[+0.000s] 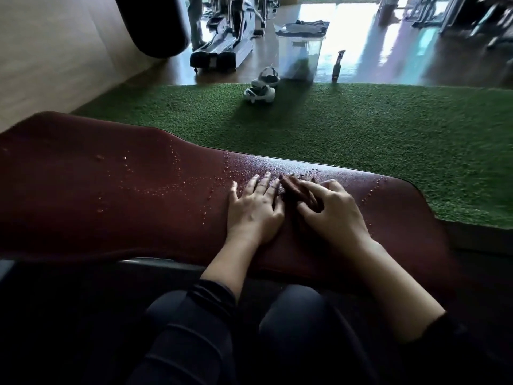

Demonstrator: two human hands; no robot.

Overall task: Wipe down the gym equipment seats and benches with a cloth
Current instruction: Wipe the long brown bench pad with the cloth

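The cloth (298,194), a small dark red-brown wad, lies on the bench (111,190) between the two hands, under the curled fingers of the right hand (330,209), which pinches it. The left hand (254,209) lies flat just beside it, fingers straight. The bench's long axis runs left to right; its grained maroon padding is beaded with droplets (177,187), mostly leftward of the cloth.

Both arms reach forward, side by side. The left hand (254,209) lies flat, palm down, with its fingers straight and a little spread. The right hand (331,211) is just beside it, fingers bent and curled round a small dark thing.
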